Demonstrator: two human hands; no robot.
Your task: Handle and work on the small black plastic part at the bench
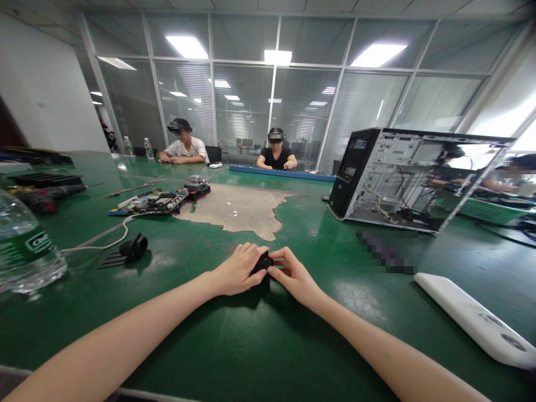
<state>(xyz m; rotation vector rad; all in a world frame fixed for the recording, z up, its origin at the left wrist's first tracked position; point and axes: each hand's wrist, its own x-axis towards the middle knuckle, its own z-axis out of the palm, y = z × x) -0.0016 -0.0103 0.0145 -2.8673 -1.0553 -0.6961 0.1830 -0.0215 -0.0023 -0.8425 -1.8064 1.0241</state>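
Just above the green tabletop (251,340), near the middle of the view, both hands meet at a small black part (262,263). My left hand (238,271) wraps round it from the left, palm down, covering much of it. From the right, my right hand (295,276) pinches its end between thumb and fingers. The part's exact kind cannot be made out. To the left lies another black plastic piece (134,247) with a round end and flat prongs. Beyond the hands is a bare tan patch (243,209) on the table, with small white scraps on it.
An open computer case (355,173) stands at right. A white power bank-like slab (473,318) lies near right; a water bottle (25,251) stands at left. A circuit board (151,202) with a white cable sits further back. Two people sit across the table, another at far right.
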